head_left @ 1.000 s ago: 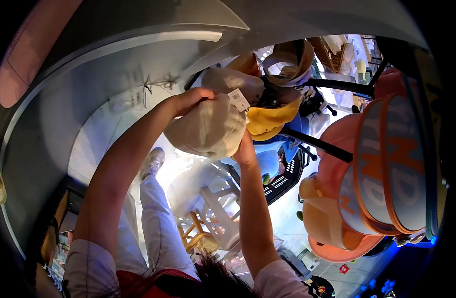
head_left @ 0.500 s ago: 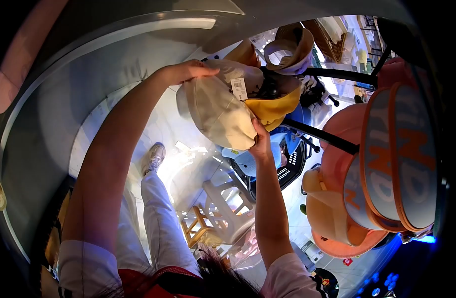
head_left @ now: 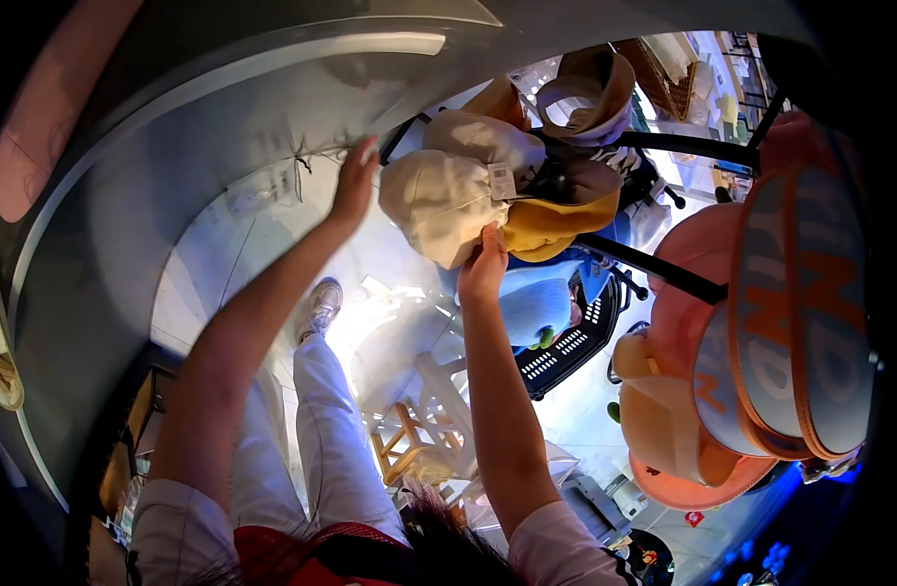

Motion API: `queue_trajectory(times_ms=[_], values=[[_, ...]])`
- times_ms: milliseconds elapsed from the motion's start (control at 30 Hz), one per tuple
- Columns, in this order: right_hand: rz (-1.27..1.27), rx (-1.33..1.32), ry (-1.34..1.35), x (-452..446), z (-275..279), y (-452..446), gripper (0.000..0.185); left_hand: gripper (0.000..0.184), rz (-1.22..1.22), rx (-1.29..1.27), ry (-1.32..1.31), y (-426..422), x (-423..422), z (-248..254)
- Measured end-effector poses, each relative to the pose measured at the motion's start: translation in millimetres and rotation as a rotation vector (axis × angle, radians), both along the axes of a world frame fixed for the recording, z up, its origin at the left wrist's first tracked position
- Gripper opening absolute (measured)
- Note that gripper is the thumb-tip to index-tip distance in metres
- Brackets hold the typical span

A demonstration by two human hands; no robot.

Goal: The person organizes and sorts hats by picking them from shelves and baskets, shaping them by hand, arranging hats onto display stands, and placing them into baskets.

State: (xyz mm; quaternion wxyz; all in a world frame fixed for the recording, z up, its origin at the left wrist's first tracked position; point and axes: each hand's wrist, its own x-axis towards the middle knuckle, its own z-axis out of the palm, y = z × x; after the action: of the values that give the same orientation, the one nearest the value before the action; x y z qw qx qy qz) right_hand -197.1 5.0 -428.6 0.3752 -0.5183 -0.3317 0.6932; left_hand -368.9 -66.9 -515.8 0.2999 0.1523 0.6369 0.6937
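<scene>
A cream fabric hat [head_left: 434, 200] with a white price tag [head_left: 502, 182] hangs at the end of a rack of hats. My right hand [head_left: 484, 262] grips the lower edge of this hat, thumb and fingers closed on the cloth. Left of the hat, apart from it, my left hand [head_left: 354, 184] is raised with fingers stretched and nothing in them. Right beside the cream hat is a yellow hat [head_left: 556, 225], and a beige hat [head_left: 482, 137] sits just behind. Light blue plush-like headwear [head_left: 536, 308] shows below my right hand.
Black rack rods [head_left: 653, 266] stick out from the right, where sun visors [head_left: 761, 342] and pink hats [head_left: 678, 259] hang. A black basket [head_left: 565, 356] is below. Stools [head_left: 404, 439] stand on the floor by my legs. A curved grey wall [head_left: 175, 146] rises on the left.
My left hand has let go of the cream hat and moved down and left of it. My right hand has shifted a little left and up, still on the hat, which now looks rounder.
</scene>
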Motion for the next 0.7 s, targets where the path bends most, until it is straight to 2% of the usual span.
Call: queue_trajectory(times_ms=[67,133,200,267,333,400,467,633,700], values=[[-0.002,0.026,0.017,-1,0,0,0.013,0.042,0.075,-0.075,0.251,-3,31,32],[0.031,-0.011,0.023,9,-9,3,0.016,0.048,0.121,-0.103,0.327,-7,55,67],[0.055,-0.013,0.095,2,-6,4,0.012,0.060,0.090,-0.037,0.174,-6,78,77],[0.063,-0.004,0.114,-4,-5,6,0.011,0.063,0.105,-0.043,0.160,-3,85,94],[0.052,0.013,0.077,-7,-6,8,0.011,0.060,0.135,-0.042,0.308,7,78,94],[-0.037,-0.036,-0.156,-11,-1,2,0.014,0.055,0.114,-0.070,0.435,17,64,86],[-0.082,-0.067,-0.425,-17,11,-6,0.017,0.060,0.075,-0.104,0.392,24,51,68],[0.037,0.016,-0.423,12,-22,-42,0.028,0.062,-0.061,-0.127,0.404,10,36,70],[0.046,-0.053,-0.444,14,-15,-66,0.030,0.062,-0.095,-0.145,0.406,0,36,70]])
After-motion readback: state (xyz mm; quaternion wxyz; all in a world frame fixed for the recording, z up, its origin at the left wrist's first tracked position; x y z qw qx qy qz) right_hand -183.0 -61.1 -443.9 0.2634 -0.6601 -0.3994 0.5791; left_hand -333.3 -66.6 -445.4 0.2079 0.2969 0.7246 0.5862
